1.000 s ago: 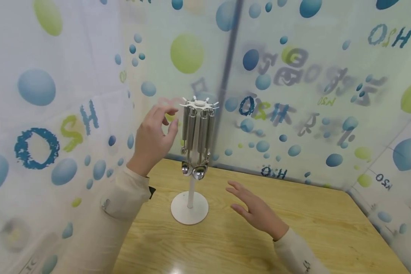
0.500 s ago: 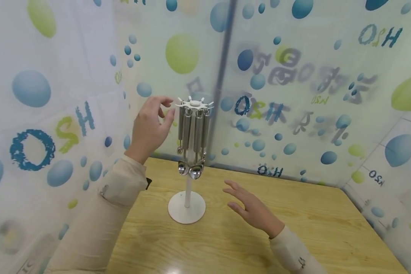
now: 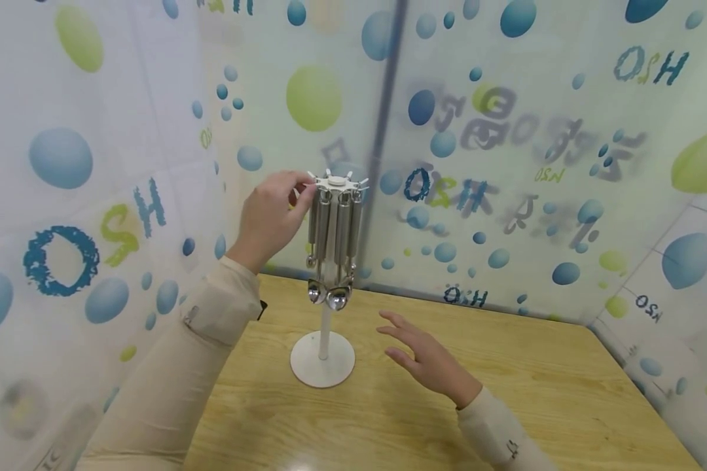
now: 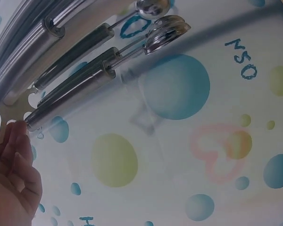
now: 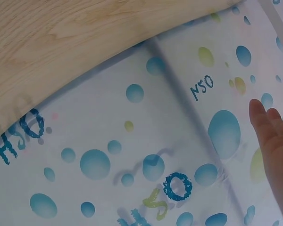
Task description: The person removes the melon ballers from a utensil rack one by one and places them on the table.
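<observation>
A white stand point(image 3: 322, 360) rises from the table, with several steel spoons point(image 3: 338, 297) hanging by their handle ends from its hooked top. At the left side of that top, my left hand point(image 3: 271, 212) pinches the upper end of one hanging spoon's handle between thumb and fingertips. In the left wrist view the fingertips point(image 4: 20, 129) meet right at the end of this spoon's handle point(image 4: 75, 96); its round bowl points away from the hand. My right hand point(image 3: 430, 360) hovers to the right of the stand, fingers extended, holding nothing.
A pale wooden table point(image 3: 389, 418) carries the stand, close to the rear and left sheets. White sheets point(image 3: 495, 229) printed with blue and green bubbles enclose the table at the back and on both sides.
My left hand has moved right and onto the hook end of the left spoon, its thumb and fingers coming together. The right hand has drifted slightly left.
</observation>
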A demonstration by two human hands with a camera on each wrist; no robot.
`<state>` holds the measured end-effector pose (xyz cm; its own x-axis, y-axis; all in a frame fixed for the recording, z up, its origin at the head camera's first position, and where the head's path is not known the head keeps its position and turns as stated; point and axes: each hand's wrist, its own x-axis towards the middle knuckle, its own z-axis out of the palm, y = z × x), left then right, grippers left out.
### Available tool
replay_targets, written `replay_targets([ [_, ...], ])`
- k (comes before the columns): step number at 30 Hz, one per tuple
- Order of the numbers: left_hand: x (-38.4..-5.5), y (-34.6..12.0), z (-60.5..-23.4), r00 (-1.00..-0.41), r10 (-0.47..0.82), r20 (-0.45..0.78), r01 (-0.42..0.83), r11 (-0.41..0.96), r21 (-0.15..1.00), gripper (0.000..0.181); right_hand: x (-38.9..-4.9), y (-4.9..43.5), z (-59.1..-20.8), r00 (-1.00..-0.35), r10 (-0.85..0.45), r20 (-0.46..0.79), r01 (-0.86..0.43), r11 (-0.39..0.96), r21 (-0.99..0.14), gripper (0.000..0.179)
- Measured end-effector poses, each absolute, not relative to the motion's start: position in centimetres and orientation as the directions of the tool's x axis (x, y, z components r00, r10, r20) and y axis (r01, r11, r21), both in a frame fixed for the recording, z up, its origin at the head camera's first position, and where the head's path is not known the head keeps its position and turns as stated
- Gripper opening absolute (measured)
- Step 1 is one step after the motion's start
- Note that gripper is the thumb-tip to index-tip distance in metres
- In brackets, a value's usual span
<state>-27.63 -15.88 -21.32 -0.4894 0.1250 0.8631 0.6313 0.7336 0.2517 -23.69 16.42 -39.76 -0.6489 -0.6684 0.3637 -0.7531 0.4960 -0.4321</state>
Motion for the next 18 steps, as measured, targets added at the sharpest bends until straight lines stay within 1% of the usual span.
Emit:
replay_targets([
  [4, -27.8, -15.9, -21.2, -0.510, 0.136, 0.849, 0.623, 0.739, 0.256, 0.021, -23.9, 16.1, -39.6, -0.639, -0.675, 0.368, -0.761, 0.489, -0.426, 0.040],
  [9, -27.9, -15.9, -21.0, -0.521, 0.135, 0.843, 0.625, 0.733, 0.269, 0.024, -24.3, 15.7, -38.9, -0.620, -0.677, 0.396, -0.780, 0.480, -0.401, 0.040],
  [13, -27.9, -15.9, -20.8, -0.530, 0.145, 0.835, 0.627, 0.731, 0.271, 0.026, -24.6, 15.4, -37.6, -0.620, -0.624, 0.475, -0.784, 0.463, -0.413, 0.035],
  [18, -27.8, -15.8, -20.7, -0.531, 0.150, 0.834, 0.630, 0.728, 0.271, 0.026, -25.2, 14.6, -35.8, -0.656, -0.520, 0.548, -0.755, 0.437, -0.489, 0.026],
])
